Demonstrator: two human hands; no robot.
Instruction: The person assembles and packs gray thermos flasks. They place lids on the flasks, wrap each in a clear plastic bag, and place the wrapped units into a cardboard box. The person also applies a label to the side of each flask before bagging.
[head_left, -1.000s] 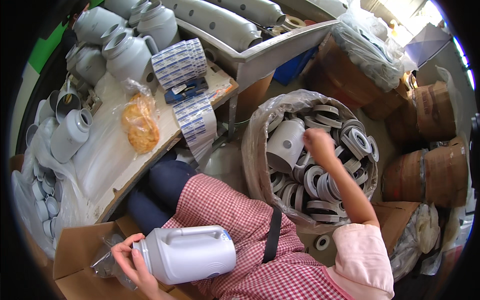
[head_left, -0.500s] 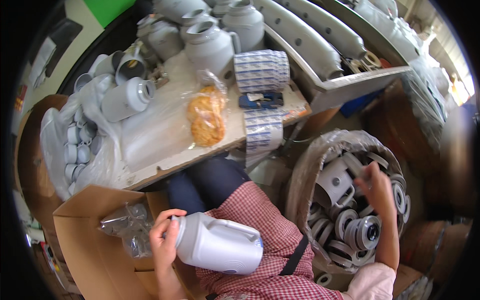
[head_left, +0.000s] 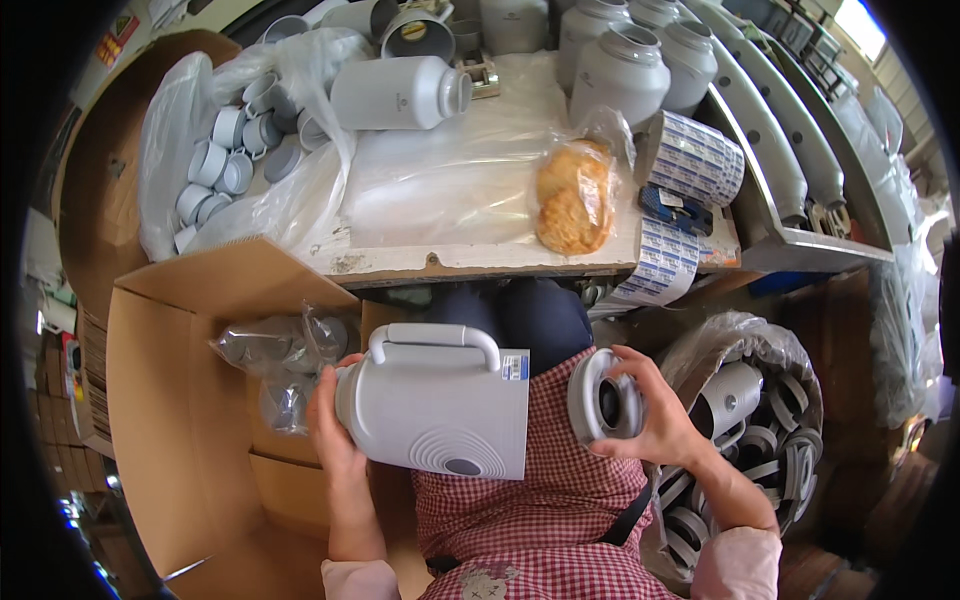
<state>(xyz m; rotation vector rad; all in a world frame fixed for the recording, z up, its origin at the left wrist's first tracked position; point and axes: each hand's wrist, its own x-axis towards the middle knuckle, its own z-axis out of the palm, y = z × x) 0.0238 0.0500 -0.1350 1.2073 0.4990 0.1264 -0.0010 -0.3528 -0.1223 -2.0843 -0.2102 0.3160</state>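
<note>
A light grey plastic jug body (head_left: pixel 440 405) lies sideways over my lap, its handle (head_left: pixel 435 333) facing up. Concentric rings mark its side, and a small blue-and-white sticker (head_left: pixel 515 367) sits near its right end. My left hand (head_left: pixel 335 415) grips the narrow neck end at the left. Just beyond the jug's right end, apart from it, my right hand (head_left: pixel 645 410) holds a round grey ring-shaped part (head_left: pixel 590 400) with a dark centre, fingers and thumb around its rim.
An open cardboard box (head_left: pixel 180 400) with bagged grey parts stands at left. A plastic-lined bin (head_left: pixel 690 350) of grey rings is at right. On the workbench (head_left: pixel 390 262) are more jug bodies (head_left: pixel 395 92), bagged flatbread (head_left: pixel 575 200), a sticker roll (head_left: pixel 695 155) and small cups (head_left: pixel 230 130).
My right hand has come out of the bin with a ring-shaped part, up to the jug's right end. The jug has turned handle-up, and the view has shifted left.
</note>
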